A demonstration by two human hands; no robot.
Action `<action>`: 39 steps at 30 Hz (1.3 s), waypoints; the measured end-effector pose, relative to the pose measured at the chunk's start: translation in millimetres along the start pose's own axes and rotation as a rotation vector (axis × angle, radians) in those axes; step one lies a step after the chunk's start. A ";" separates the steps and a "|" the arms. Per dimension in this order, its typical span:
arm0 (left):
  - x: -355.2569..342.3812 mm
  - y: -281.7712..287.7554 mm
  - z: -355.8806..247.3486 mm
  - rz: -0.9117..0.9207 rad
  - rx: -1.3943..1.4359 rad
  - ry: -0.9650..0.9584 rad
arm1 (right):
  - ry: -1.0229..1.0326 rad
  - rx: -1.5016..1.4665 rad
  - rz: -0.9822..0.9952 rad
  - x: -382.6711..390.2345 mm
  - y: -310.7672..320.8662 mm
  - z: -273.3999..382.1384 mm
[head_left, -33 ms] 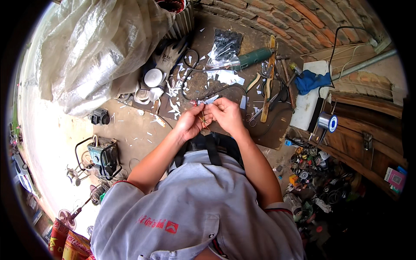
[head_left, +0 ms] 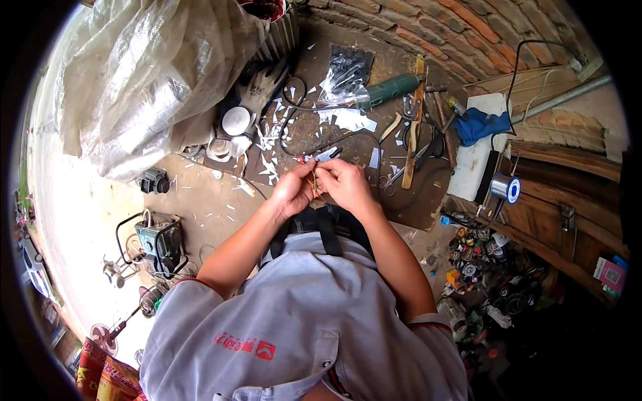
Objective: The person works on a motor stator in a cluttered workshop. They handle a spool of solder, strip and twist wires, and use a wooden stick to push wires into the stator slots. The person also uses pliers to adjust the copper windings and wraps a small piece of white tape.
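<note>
Thin wires (head_left: 314,179) are held low over the near edge of a bench (head_left: 431,200), pinched in the left hand (head_left: 293,190) and met by the closed fingertips of the right hand (head_left: 346,187). The right hand has just been drawn slightly back toward the body, and a dark tip (head_left: 336,154) beyond it has been uncovered; by appearance, close fingertip work on the wires is being continued. Beyond the hands, a black cable (head_left: 364,132), white scraps (head_left: 358,119) and a green tool (head_left: 391,91) are spread. The exact contact points are hidden by the fingers, the wire ends cannot be made out, and the clutter (head_left: 491,267) to the right of the hands is partly lost in shadow.
</note>
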State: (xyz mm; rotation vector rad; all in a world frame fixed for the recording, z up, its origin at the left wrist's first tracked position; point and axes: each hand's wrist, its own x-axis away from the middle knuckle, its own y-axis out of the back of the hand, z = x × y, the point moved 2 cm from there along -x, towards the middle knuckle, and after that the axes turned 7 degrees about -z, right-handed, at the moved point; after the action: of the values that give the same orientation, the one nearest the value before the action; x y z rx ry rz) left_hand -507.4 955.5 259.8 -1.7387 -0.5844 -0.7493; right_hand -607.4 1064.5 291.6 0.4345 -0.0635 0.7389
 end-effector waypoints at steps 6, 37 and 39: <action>9.4 17.9 -6.0 -0.043 -0.066 -0.043 | 0.104 0.399 -0.239 -9.0 19.0 -13.8; 46.9 -42.4 -21.2 0.195 0.011 -0.009 | -0.069 -0.468 -0.545 80.5 78.1 -34.5; 54.8 -32.6 -28.2 0.113 0.014 -0.031 | -0.139 -0.340 -0.725 93.1 101.3 -56.5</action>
State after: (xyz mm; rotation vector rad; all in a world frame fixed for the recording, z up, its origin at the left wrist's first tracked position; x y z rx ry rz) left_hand -498.8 938.3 326.8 -1.7575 -0.5070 -0.6389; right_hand -611.1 1213.1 296.0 0.1567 -0.1492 -0.0220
